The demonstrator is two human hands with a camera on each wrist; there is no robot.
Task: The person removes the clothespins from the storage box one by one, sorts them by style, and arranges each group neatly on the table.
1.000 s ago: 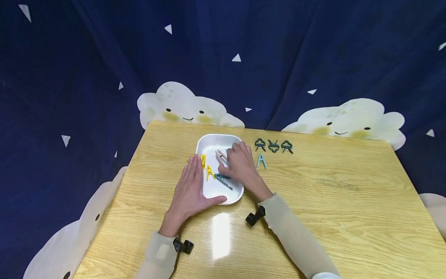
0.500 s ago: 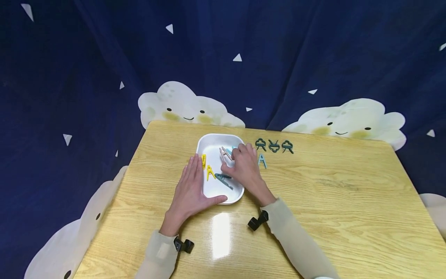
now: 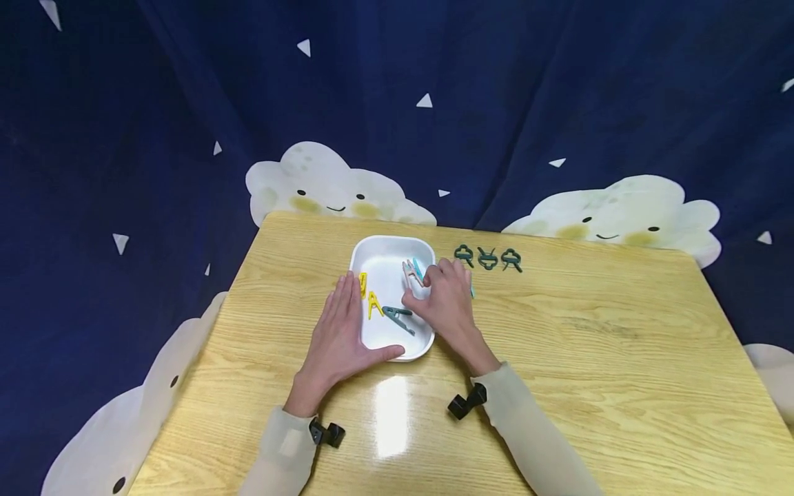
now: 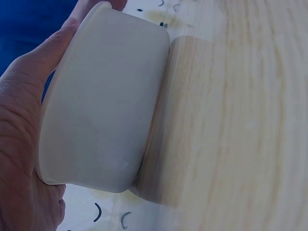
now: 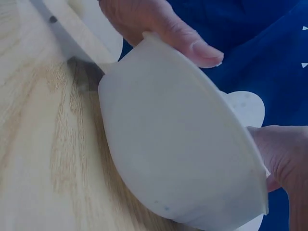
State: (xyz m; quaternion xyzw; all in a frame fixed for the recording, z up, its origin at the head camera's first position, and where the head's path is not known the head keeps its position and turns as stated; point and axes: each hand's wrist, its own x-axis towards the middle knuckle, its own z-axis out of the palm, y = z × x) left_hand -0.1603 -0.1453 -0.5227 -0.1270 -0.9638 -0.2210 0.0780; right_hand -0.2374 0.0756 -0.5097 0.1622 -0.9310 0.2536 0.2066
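A white tray [image 3: 380, 344] holds several clothespins. My left hand [image 3: 338, 331] rests along its left and near rim, fingers straight and thumb spread; the left wrist view shows that hand [image 4: 21, 125] against the tray's outer wall [image 4: 106, 106]. Over the tray's right side, my right hand [image 3: 448, 296] has curled fingers at the end of a pale pink clothespin [image 3: 409, 273], the contact partly hidden. Beside it lies a light blue clothespin [image 3: 417, 266]. A yellow clothespin [image 3: 373, 303], another yellow clip [image 3: 362, 284] and a grey-green clothespin [image 3: 397, 318] lie inside.
Three dark green clips stand in a row right of the tray, the middle green clip [image 3: 487, 259] turned the other way. A light blue clip [image 3: 473, 291] below them is mostly hidden by my right hand. The wooden table [image 3: 589, 358] meets a blue curtain [image 3: 471, 83] behind.
My right hand has moved to the right, and the pale pink clothespin has shifted and turned with it. The light blue clothespin has also shifted right. My left hand and the tray stay put.
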